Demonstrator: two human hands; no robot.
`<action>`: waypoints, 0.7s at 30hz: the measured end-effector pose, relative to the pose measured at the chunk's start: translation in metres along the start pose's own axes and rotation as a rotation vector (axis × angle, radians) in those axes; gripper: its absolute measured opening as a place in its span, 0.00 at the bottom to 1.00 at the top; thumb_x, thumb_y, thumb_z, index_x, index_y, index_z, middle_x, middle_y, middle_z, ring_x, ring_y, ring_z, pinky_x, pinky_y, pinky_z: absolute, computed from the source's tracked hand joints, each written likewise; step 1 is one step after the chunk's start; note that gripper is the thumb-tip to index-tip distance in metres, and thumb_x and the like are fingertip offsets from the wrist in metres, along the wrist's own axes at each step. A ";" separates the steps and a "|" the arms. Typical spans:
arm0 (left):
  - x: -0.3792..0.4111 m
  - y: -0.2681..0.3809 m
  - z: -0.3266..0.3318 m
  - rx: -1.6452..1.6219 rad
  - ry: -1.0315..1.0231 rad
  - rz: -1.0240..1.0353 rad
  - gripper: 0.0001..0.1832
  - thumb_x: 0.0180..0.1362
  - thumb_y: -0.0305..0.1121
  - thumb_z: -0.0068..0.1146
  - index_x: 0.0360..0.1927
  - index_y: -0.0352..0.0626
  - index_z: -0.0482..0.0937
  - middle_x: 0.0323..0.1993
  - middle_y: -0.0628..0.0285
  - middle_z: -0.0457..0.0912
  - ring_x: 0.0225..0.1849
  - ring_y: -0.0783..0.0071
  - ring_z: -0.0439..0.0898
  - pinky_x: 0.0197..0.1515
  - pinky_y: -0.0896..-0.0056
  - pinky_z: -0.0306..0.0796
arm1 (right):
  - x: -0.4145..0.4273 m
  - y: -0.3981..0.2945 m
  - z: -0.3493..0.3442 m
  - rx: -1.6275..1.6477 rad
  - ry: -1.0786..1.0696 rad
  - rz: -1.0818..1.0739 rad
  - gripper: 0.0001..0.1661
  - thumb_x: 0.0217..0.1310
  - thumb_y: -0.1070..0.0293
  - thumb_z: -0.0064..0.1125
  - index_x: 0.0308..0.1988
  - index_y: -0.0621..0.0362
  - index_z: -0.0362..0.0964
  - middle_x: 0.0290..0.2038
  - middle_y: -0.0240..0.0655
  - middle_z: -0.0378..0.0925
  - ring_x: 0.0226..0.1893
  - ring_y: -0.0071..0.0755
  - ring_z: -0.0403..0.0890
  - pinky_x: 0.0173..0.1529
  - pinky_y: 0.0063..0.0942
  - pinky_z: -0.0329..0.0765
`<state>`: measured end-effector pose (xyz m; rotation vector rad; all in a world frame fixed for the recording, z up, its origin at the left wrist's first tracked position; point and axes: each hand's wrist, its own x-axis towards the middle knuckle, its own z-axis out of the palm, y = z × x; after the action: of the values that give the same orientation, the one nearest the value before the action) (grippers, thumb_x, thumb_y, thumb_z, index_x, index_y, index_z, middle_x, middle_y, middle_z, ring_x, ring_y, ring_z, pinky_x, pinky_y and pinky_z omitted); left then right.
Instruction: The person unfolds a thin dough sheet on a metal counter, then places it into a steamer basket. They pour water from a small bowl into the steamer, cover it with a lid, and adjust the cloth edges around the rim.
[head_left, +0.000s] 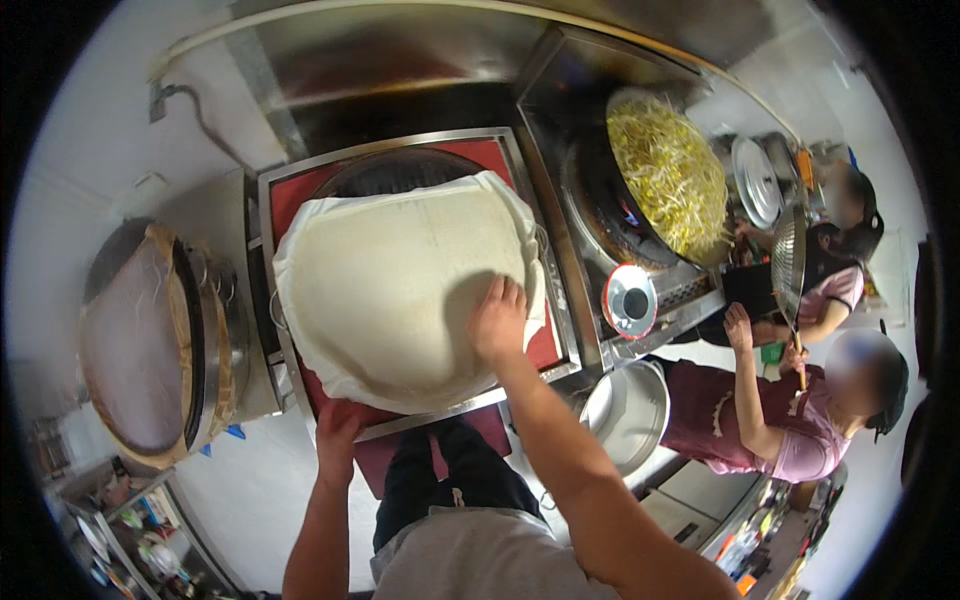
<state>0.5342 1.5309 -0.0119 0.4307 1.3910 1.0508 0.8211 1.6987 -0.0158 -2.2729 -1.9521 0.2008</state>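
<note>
A pale cloth (390, 277) covers a large round vessel set in a metal-framed stand with a red top (491, 150). My right hand (501, 319) rests on the cloth's lower right part, with the fingers bent; whether it pinches the fabric is not clear. At the near left corner of the stand is my left hand (337, 424), close to the cloth's lower edge and the metal rim; its fingers are partly hidden. A metal ring handle (278, 309) shows at the vessel's left side. What lies beneath the cloth is hidden.
Right of the stand, a wok holds bean sprouts (667, 176) over a burner with a flame. A red-rimmed enamel bowl (630, 301) sits at the stove's edge, above a large metal pot (628, 416). A person holds a wire strainer (789, 262); another stands behind. A steaming round vessel (135, 352) is at left.
</note>
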 end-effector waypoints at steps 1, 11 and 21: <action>0.010 0.006 0.008 -0.119 -0.032 0.007 0.22 0.59 0.22 0.55 0.58 0.38 0.70 0.45 0.61 0.80 0.45 0.72 0.79 0.49 0.72 0.73 | -0.014 -0.006 0.005 0.033 -0.002 -0.021 0.33 0.60 0.66 0.52 0.61 0.73 0.59 0.63 0.58 0.63 0.66 0.57 0.61 0.71 0.45 0.56; 0.024 0.013 -0.007 -0.099 0.058 -0.121 0.07 0.54 0.24 0.56 0.37 0.36 0.76 0.32 0.63 0.79 0.35 0.73 0.79 0.39 0.74 0.72 | -0.016 -0.100 0.070 1.110 -1.051 -0.201 0.19 0.57 0.70 0.55 0.49 0.63 0.75 0.37 0.44 0.81 0.36 0.35 0.80 0.44 0.32 0.78; -0.026 -0.076 -0.142 0.494 0.116 -0.300 0.13 0.52 0.28 0.58 0.40 0.33 0.79 0.27 0.59 0.82 0.28 0.74 0.79 0.32 0.74 0.72 | -0.039 -0.077 -0.014 0.420 -0.980 -0.441 0.12 0.51 0.66 0.58 0.36 0.56 0.81 0.41 0.46 0.82 0.41 0.51 0.80 0.45 0.43 0.76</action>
<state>0.4331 1.4256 -0.0843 0.5036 1.7605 0.4875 0.7433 1.6710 0.0128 -1.4985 -2.3820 1.7207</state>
